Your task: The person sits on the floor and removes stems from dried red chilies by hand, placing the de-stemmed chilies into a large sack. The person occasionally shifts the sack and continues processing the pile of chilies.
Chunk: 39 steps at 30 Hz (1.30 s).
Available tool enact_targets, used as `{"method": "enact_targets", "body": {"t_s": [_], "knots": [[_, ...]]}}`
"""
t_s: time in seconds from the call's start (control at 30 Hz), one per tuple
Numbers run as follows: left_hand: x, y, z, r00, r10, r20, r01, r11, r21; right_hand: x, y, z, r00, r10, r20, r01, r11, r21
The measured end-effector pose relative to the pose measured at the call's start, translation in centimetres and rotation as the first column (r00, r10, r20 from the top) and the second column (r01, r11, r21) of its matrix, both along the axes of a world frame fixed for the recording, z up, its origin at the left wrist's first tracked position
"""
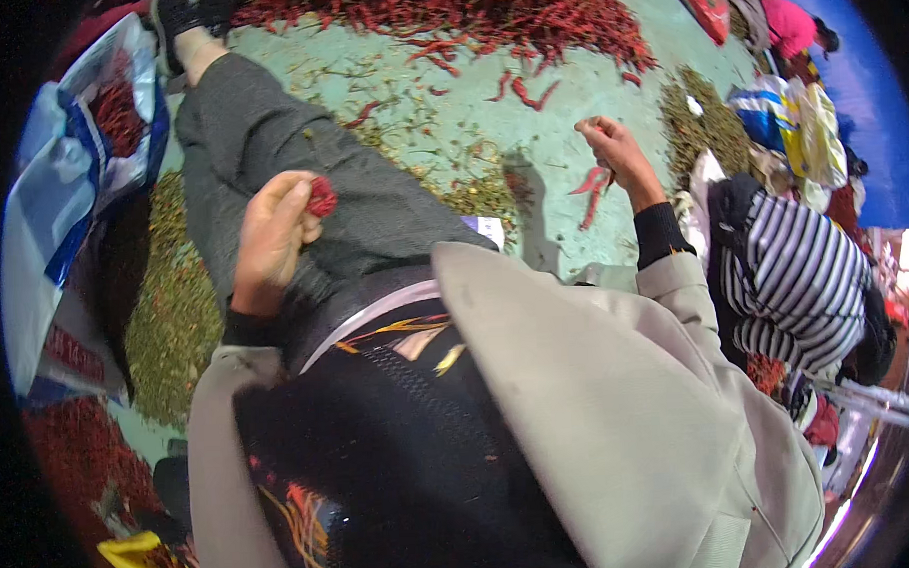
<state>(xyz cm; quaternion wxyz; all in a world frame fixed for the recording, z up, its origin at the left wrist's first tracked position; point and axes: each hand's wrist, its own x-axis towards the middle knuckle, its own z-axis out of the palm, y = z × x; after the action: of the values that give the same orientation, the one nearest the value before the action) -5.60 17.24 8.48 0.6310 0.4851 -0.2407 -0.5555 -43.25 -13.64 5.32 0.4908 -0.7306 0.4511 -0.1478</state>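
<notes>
My left hand point(272, 223) is over my grey trouser leg, its thumb and fingers closed on a crumpled clump of red chilli peppers point(321, 197). My right hand point(619, 154) is farther right, above the pale green floor, its fingers bent and a bit of red at the fingertips. Long red chilli peppers point(592, 193) show at its lower side and seem to hang from the curled fingers. Ahead lies a large heap of red chilli peppers point(490, 12), with a few loose red chillies point(532, 93) in front of it.
Stems and plant scraps point(482, 200) litter the floor. A blue-and-white woven sack point(53, 193) holding chillies stands left, beside a greenish stem pile point(170, 316). Another stem pile point(704, 117) lies right. A person in striped clothing point(796, 279) is close on the right; a person in pink point(791, 28) is farther off.
</notes>
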Motion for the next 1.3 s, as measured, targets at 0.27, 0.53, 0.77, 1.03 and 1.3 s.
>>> {"method": "enact_targets", "body": {"t_s": [0.27,0.53,0.77,1.03,1.3], "knots": [[-0.2,0.0,1.7,0.939,0.215,0.269,-0.203,0.977,-0.071,23.2,13.6,4.9,0.787,0.37,0.493,-0.586,0.699,0.411],[2.2,1.4,2.9,0.841,0.338,0.422,-0.32,0.94,-0.115,30.3,16.2,7.1,0.739,0.385,0.552,-0.634,0.674,0.379],[4.8,2.4,0.8,0.807,0.404,0.432,-0.415,0.907,-0.074,33.9,6.3,6.0,0.706,-0.268,0.656,-0.328,0.697,0.638],[5.7,2.8,-1.9,0.815,0.363,0.451,-0.429,0.902,0.049,47.6,6.5,4.5,0.781,0.027,0.624,-0.509,0.607,0.61],[7.1,3.8,-1.9,0.81,0.395,0.433,-0.451,0.892,0.029,67.4,14.9,11.9,0.48,0.577,0.66,-0.463,0.806,-0.368]]}}
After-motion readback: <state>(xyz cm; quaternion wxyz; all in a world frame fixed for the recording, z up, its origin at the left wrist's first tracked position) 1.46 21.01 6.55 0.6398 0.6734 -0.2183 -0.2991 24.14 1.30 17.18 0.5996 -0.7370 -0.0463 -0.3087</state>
